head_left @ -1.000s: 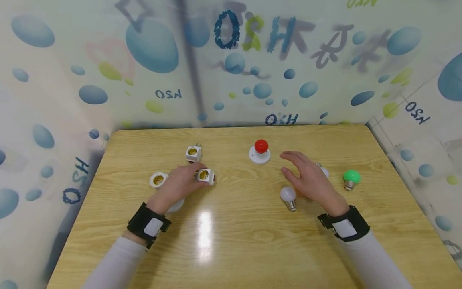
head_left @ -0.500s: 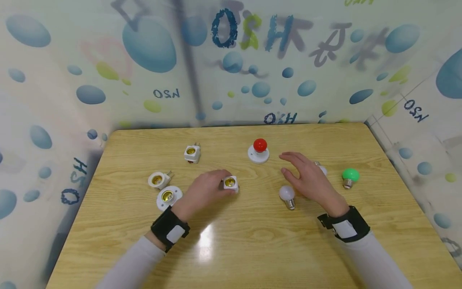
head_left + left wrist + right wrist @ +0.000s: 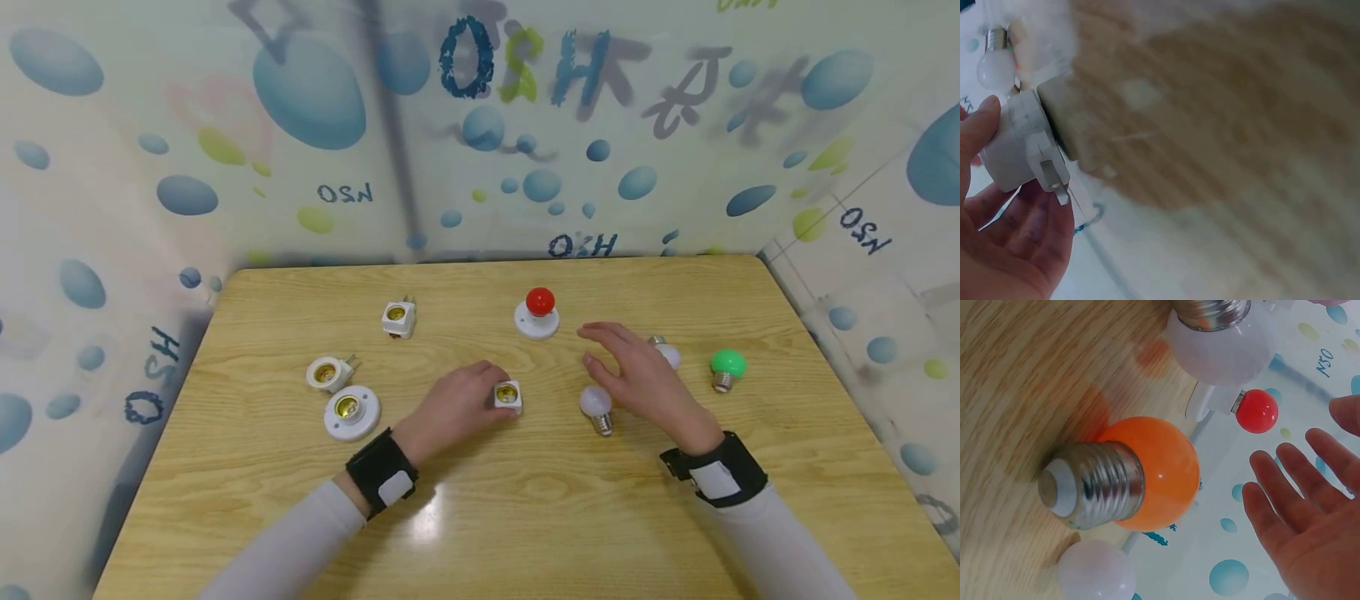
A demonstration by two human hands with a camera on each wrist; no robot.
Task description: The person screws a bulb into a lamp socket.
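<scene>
My left hand (image 3: 453,410) grips a white square lamp socket (image 3: 507,398) with a brass-coloured inside, over the middle of the table. In the left wrist view, the thumb and fingers are around the sides of this socket (image 3: 1019,144). My right hand (image 3: 648,379) holds nothing, its fingers spread and slightly bent above the light bulbs. Just below and left of it lies a white light bulb (image 3: 596,402), and beyond it another white bulb (image 3: 666,357). An orange bulb (image 3: 1163,472) shows in the right wrist view, hidden under that hand in the head view.
A green bulb (image 3: 727,364) lies at the right. At the back, a red bulb (image 3: 540,302) stands in a round white base (image 3: 536,327). On the left are a square plug socket (image 3: 398,320), a round plug socket (image 3: 327,374) and a round-based socket (image 3: 352,413).
The left hand has carried the square socket rightward and a little nearer, away from the other sockets, uncovering the round-based one. The right hand has stayed almost in place.
</scene>
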